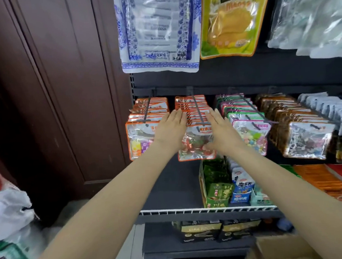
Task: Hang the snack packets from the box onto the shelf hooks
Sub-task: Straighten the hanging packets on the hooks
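Fingers: straight and released on both hands, nothing grasped. The left hand (171, 127) is laid flat against the left side of the orange-edged snack packets (195, 145) and the right hand (219, 126) against their right side, so the row is flanked, not pinched.

Snack packets: hung in a dense row on the shelf hook (198, 112), near the left edge of the shelf (192, 209); the front packet sits close to the hook's tip.

Neighbouring stock: a second orange row (140, 139) just to the left, a pink-edged row (249, 132) just to the right.

Box (279, 249): seen only in part at the lower right; its contents cannot be told.

Risks, as judged:
- The front packet may be slid off the tip if the row is drawn forward.
- Hang holes may be torn if the row is squeezed sideways.
- Adjacent rows may be knocked askew by the wrists.
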